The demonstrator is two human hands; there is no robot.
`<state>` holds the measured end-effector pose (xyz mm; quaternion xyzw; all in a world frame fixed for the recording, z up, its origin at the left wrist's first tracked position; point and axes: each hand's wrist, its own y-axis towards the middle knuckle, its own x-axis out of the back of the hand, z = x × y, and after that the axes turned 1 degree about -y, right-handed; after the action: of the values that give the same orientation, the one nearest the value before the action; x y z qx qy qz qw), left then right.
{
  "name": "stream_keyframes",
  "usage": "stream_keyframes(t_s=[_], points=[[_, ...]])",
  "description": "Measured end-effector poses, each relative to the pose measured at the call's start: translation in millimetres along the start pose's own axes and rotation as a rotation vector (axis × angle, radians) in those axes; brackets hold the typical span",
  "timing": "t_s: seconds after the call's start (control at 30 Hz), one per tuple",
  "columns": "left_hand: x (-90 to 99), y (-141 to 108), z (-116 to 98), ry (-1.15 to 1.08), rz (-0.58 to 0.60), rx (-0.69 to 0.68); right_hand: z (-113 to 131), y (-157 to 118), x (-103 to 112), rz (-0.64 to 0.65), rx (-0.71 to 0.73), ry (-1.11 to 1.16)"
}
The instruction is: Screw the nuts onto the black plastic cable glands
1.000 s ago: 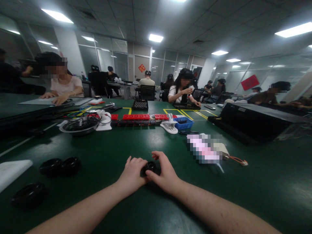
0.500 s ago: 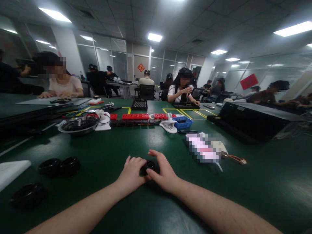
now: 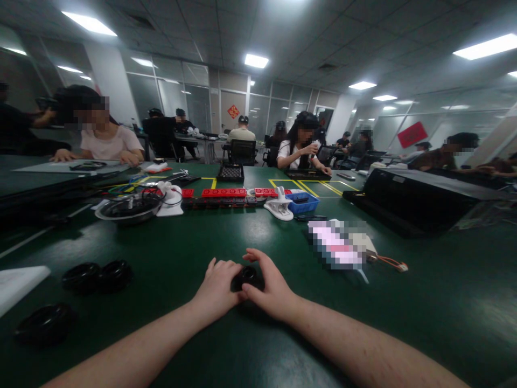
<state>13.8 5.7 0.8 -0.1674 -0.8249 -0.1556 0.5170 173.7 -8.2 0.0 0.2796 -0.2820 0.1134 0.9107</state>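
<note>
Between my two hands on the green tabletop (image 3: 169, 323) is a small, glossy black round piece (image 3: 248, 275) with a hole in its middle. My left hand (image 3: 218, 283) is wrapped against its left side, knuckles up. From the right, my right hand (image 3: 272, 285) curves around it, thumb along the near side and fingers arched over the far side. The two thumbs nearly meet in front of it. Its lower part is hidden by my hands. Farther left lie three larger black ring-shaped pieces, two side by side (image 3: 81, 277) (image 3: 116, 275) and one nearer (image 3: 45, 324).
Beyond my hands stand a metal bowl (image 3: 105, 214), a red strip (image 3: 224, 192), a white clip (image 3: 279, 207) and a blue tray (image 3: 313, 203). A blurred pink item (image 3: 333, 242) lies at right, before a large black case (image 3: 412, 199). Co-workers sit across the table.
My hands and the black round piece stay almost in place. At the far left, a co-worker's hands have spread apart, off the dark item on the board.
</note>
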Motion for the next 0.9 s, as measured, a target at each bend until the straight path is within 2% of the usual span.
stream_keyframes(t_s=[0.17, 0.4, 0.6, 0.67, 0.8, 0.9], points=[[2.1, -0.4, -2.2, -0.021, -0.010, -0.007, -3.9, 1.9, -2.5, -0.070, -0.103, -0.057], [0.2, 0.1, -0.6, -0.013, -0.009, -0.012, 0.4, 0.7, 1.3, 0.033, -0.002, 0.020], [0.2, 0.0, -0.9, -0.027, -0.019, -0.012, -6.5, 2.0, -3.2, -0.089, -0.097, -0.062], [0.9, -0.3, -1.2, -0.024, -0.014, -0.009, -7.4, 2.1, -3.7, -0.077, -0.073, -0.033], [0.4, -0.8, -0.6, -0.022, -0.017, -0.004, -3.4, 0.4, -0.3, 0.026, 0.056, 0.056], [-0.5, -0.7, -0.3, -0.028, -0.023, -0.007, -1.2, -0.3, 1.7, -0.010, 0.046, 0.042]])
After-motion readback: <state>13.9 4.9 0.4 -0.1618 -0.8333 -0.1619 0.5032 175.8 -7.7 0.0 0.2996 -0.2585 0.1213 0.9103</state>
